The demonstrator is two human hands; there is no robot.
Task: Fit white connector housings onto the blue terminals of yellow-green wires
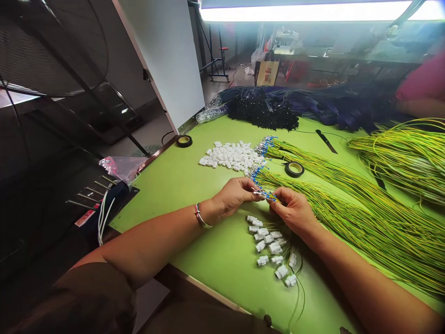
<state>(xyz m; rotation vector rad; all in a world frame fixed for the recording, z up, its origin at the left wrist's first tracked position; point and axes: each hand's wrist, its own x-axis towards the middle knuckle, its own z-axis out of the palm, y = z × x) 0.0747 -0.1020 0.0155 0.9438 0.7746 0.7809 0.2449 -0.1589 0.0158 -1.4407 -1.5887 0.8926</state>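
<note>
My left hand point(233, 195) and my right hand point(294, 209) meet over the green table point(194, 185), fingers pinched. Between them I hold the blue-tipped end of a yellow-green wire point(268, 196) from the near bundle point(347, 213). Whether the left fingers also hold a small connector is hidden. Below the hands lie several wires fitted with white connectors point(273, 248). A loose pile of white connectors point(231, 156) lies farther back on the table.
A second yellow-green bundle point(313, 157) and a third point(399, 153) lie to the right. Tape rolls point(294, 169) point(184, 141), a knife point(326, 141), black and dark blue wire heaps point(264, 111). Another person's pink sleeve point(424, 81) shows far right. A fan guard point(52, 46) stands at left.
</note>
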